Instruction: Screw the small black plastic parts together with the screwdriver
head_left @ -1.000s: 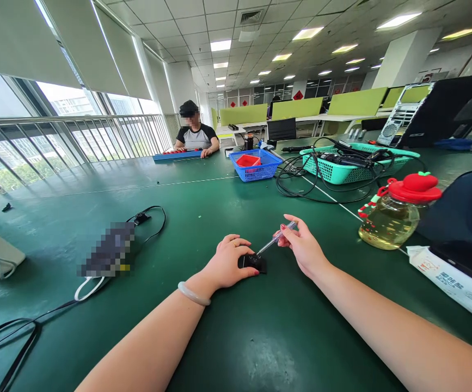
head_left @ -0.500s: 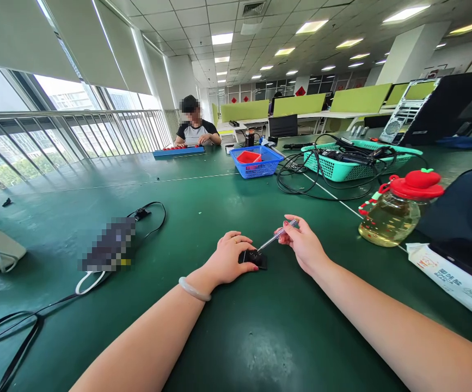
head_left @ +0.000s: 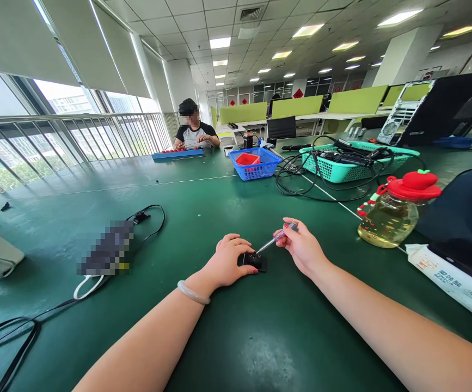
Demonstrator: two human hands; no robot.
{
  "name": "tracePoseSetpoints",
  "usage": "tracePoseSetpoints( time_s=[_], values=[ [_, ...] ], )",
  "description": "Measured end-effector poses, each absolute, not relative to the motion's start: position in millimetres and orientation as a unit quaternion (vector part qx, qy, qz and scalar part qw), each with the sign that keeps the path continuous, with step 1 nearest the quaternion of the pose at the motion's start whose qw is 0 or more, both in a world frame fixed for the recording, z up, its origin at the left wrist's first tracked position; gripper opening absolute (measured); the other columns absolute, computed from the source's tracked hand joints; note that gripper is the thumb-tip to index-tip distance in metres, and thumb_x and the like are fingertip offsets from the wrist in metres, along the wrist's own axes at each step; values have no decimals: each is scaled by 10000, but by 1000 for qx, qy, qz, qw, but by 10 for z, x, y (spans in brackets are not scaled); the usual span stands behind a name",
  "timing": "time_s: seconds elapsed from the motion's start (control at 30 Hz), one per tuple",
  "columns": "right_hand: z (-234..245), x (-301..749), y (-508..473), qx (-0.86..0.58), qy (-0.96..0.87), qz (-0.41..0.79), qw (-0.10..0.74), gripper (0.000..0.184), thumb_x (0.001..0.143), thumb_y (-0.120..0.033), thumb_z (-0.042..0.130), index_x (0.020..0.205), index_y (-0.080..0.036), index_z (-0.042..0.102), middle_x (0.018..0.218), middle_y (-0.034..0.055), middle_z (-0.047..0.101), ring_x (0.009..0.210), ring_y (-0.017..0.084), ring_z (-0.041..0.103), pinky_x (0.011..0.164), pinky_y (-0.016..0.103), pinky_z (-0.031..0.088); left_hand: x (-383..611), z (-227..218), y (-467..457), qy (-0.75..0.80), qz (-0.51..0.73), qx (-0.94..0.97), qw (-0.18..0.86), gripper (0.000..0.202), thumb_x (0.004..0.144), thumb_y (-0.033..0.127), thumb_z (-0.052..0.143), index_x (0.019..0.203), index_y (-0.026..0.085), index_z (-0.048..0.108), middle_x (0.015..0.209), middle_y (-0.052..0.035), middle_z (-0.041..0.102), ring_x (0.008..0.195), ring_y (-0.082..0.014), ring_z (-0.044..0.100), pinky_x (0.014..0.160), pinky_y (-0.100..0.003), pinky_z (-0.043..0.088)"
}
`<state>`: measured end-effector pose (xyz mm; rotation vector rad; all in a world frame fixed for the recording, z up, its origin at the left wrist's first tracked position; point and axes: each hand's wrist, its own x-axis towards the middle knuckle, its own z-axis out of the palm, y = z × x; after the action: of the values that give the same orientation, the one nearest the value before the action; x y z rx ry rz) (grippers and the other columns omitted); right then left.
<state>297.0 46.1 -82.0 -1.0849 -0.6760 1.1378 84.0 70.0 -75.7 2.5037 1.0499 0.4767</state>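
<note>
My left hand wears a pale bangle and rests on the green table, its thumb and fingers closed about a small flat black piece with a raised part. What exactly the piece is, I cannot make out. In my right hand a screwdriver with a clear handle is pinched between thumb and fingers. Its thin metal shaft slants down to the left, and the tip meets the top of the black piece. The left fingers cover the far left side of that piece.
A lidded glass jar of yellow drink and a white packet stand right. Farther back are a blue basket and a green basket of cables. A blurred-out dark device lies left. Across the table sits a person.
The view has shifted very slightly. Both hands keep almost the same pose, the screwdriver tip still on the black piece. The person opposite has moved their head and hands a little.
</note>
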Motion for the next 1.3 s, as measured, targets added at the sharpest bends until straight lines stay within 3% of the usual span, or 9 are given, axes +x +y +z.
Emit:
tracePoseSetpoints(
  time_s=[0.83,1.3],
  values=[
    [-838,2971,459,-442,-310,502,676,514,649,-454,800,1038,-260,524,710,-30,660,557,127,550,613,314,485,838,-777,708,378,177,889,186,421,696,449,804,1051,243,711,1262,-61,654,1340,-329,395,1133,-514,321],
    [-791,2919,398,-432,-378,491,655,488,695,-474,754,1066,-259,521,697,-32,636,582,139,556,624,319,468,840,-797,711,376,183,892,172,402,709,442,788,1061,263,712,1231,-53,665,1317,-322,421,1127,-508,334]
  ],
)
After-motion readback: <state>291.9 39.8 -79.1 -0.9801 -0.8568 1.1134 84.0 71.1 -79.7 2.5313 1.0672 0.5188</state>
